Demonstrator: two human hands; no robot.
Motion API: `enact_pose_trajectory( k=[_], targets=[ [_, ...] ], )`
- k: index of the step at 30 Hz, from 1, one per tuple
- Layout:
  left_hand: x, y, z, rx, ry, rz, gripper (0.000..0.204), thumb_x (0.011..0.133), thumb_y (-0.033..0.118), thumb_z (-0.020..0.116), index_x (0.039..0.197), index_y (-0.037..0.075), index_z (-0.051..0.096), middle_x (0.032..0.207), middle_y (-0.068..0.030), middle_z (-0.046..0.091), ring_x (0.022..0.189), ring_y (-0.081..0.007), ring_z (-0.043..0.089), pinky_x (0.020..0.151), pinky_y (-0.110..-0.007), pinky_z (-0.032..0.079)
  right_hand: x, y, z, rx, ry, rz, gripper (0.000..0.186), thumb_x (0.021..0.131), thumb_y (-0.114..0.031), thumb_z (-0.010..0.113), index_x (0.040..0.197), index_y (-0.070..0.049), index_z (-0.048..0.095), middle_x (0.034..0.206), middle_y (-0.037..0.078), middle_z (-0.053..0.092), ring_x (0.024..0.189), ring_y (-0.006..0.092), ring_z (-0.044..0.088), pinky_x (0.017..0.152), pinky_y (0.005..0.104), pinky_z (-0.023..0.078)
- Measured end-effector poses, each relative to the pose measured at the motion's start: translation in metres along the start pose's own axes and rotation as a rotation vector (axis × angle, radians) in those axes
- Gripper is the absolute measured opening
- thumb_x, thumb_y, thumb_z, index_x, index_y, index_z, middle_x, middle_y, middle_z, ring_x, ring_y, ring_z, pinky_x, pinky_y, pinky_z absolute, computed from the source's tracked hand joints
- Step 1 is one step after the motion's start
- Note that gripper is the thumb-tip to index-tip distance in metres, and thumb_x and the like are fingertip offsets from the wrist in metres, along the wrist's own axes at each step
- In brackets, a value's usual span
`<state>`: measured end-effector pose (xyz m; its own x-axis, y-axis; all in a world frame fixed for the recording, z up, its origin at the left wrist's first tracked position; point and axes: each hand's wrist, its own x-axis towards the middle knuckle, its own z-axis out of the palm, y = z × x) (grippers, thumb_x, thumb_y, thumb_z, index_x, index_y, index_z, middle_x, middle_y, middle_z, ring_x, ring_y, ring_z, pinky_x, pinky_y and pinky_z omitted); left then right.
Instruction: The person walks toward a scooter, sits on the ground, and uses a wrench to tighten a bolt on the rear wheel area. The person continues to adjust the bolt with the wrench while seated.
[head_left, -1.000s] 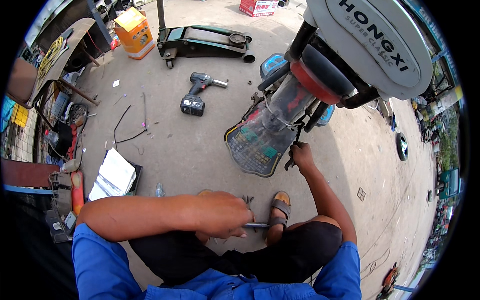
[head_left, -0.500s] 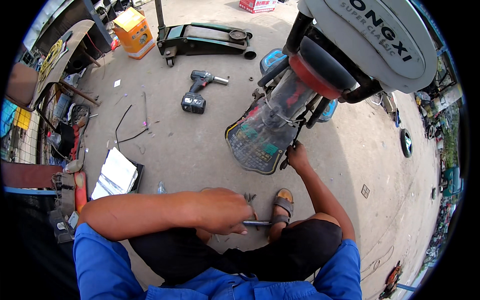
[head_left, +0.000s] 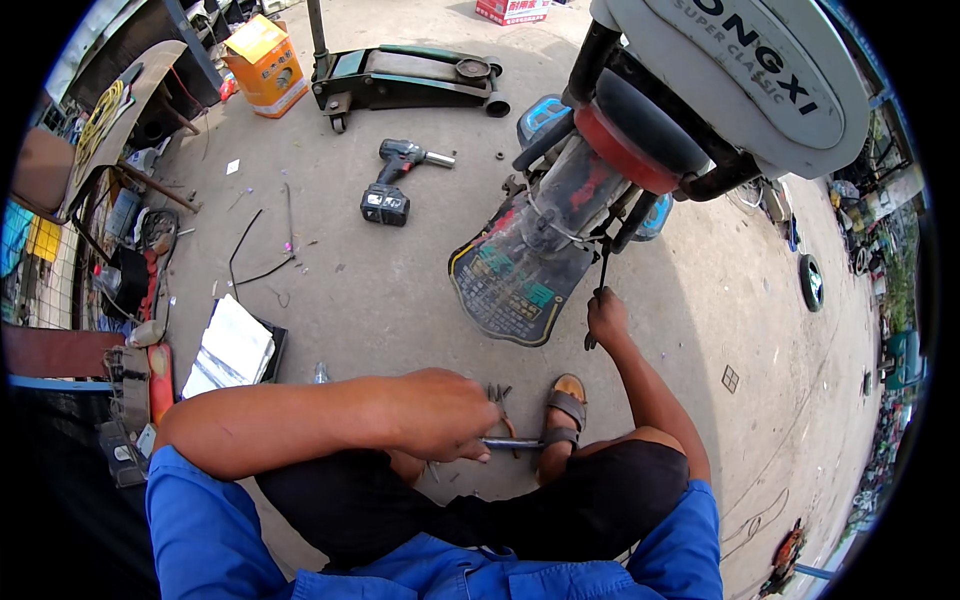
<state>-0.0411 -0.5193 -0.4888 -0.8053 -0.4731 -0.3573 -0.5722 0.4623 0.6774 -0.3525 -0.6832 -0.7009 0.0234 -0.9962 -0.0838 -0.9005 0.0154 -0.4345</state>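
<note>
Metal rod [head_left: 512,442] gripped in left hand [head_left: 440,415] | right hand [head_left: 606,318] grips screwdriver [head_left: 598,292]

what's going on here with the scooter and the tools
A person in a blue shirt squats on a concrete floor by a scooter's underside. The right hand grips a thin dark tool reaching up into the scooter's frame. The left hand holds a slim metal rod-like tool low by the sandalled foot. A black cordless drill lies on the floor, untouched.
</note>
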Motion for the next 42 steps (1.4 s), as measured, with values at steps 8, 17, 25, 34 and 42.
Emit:
enact_pose_trajectory(
  k=[8,17,25,34,42],
  targets=[
    [-0.008,0.011,-0.006,0.008,0.013,0.008,0.033,0.084,0.032,0.065,0.090,0.000,0.062,0.077,-0.0207,0.063,0.079,-0.0416,0.062,0.066,-0.049,0.048,0.004,-0.018,-0.053,0.601,-0.193,0.143,0.023,0.082,-0.008,0.051,0.099,0.008,0.057,0.062,0.002,0.052,0.052,0.0117,0.046,0.048,0.0287,0.036],
    [-0.009,0.014,-0.010,0.005,-0.003,-0.013,0.037,0.085,0.032,0.064,0.088,-0.005,0.058,0.076,-0.0222,0.062,0.077,-0.0423,0.062,0.065,-0.048,0.049,0.022,-0.039,-0.119,1.169,-0.610,0.521,0.010,0.092,-0.019,0.045,0.094,-0.009,0.046,0.068,0.003,0.053,0.053,0.0103,0.046,0.041,0.0203,0.032],
    [-0.007,0.011,-0.011,0.001,-0.008,0.008,0.037,0.085,0.032,0.065,0.089,-0.005,0.059,0.076,-0.0221,0.063,0.077,-0.0423,0.063,0.066,-0.048,0.049,0.035,-0.007,-0.119,1.750,-0.721,0.578,0.013,0.092,-0.019,0.048,0.098,-0.008,0.046,0.068,0.002,0.049,0.053,0.0100,0.044,0.036,0.0185,0.029],
    [-0.006,0.010,-0.008,0.029,0.032,-0.036,0.023,0.081,0.025,0.068,0.093,0.006,0.070,0.077,-0.0171,0.066,0.079,-0.0367,0.065,0.067,-0.046,0.050,0.009,-0.016,-0.045,0.438,-0.346,0.005,0.025,0.085,-0.008,0.051,0.106,0.006,0.051,0.073,0.011,0.063,0.048,0.0151,0.053,0.039,0.0295,0.040],
    [-0.010,0.025,0.005,0.148,0.064,0.066,0.034,0.082,0.026,0.065,0.096,-0.005,0.059,0.084,-0.0189,0.063,0.079,-0.0356,0.065,0.065,-0.044,0.050,0.036,0.020,-0.010,0.234,-0.358,0.045,0.021,0.084,-0.005,0.048,0.102,0.006,0.050,0.072,0.016,0.064,0.057,0.0254,0.065,0.045,0.0377,0.054]
  ],
)
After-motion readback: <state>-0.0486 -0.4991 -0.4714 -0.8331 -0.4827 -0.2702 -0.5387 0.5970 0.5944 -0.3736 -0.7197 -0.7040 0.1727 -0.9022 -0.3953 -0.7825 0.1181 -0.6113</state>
